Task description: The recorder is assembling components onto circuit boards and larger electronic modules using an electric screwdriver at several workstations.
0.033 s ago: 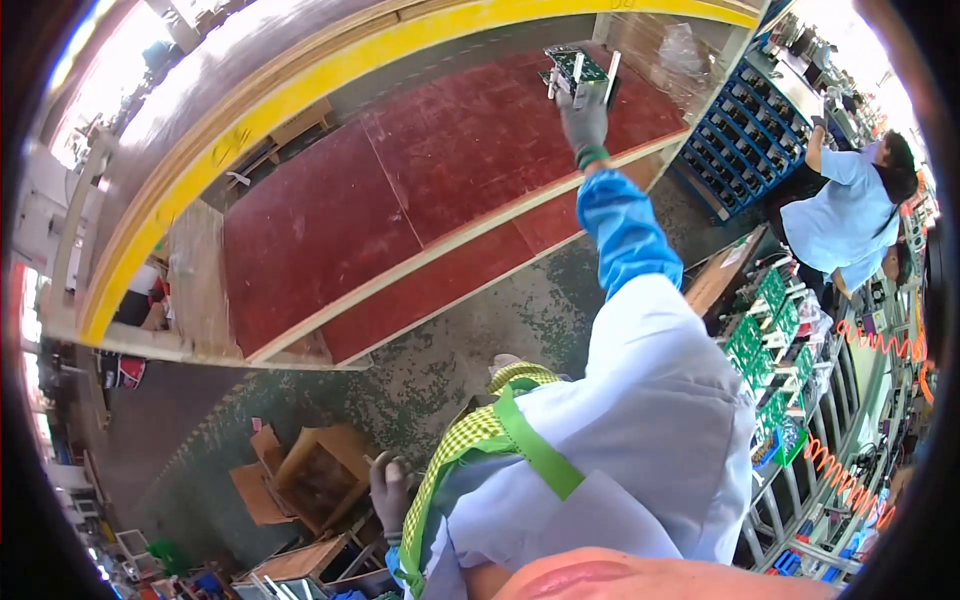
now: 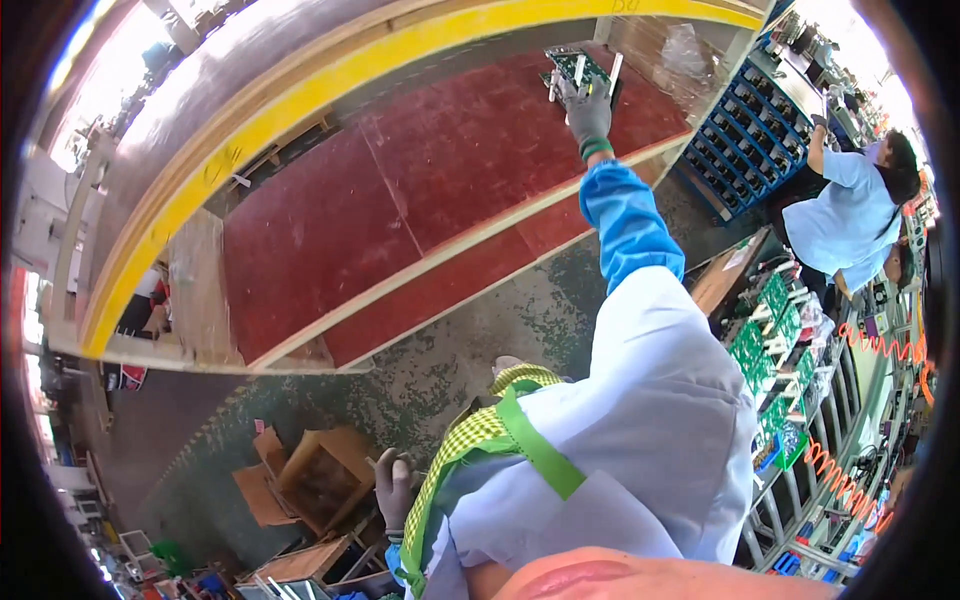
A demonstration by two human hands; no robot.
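At the far right end of the dark red shelf stands a green circuit board (image 2: pixel 578 66) with white posts along its edges. My right hand (image 2: pixel 590 112), in a grey glove, is at the board's near edge with its fingers spread. Whether the fingertips touch the board I cannot tell. My left hand (image 2: pixel 393 488), also gloved in grey, hangs low beside my checked yellow-green apron. Its fingers are loosely bent and apart, and nothing shows in them.
A wooden rail edges the red shelf (image 2: pixel 330 250), and a yellow beam (image 2: pixel 215 170) runs above it. Crumpled clear plastic (image 2: pixel 683 48) lies behind the board. To the right are a blue rack (image 2: pixel 745 140), more green boards (image 2: pixel 765 345) and a co-worker (image 2: pixel 845 210). Cardboard boxes (image 2: pixel 320 480) sit lower left.
My right hand has drawn back slightly from the board, and its fingers have spread. The board stays in place. My left hand has barely moved.
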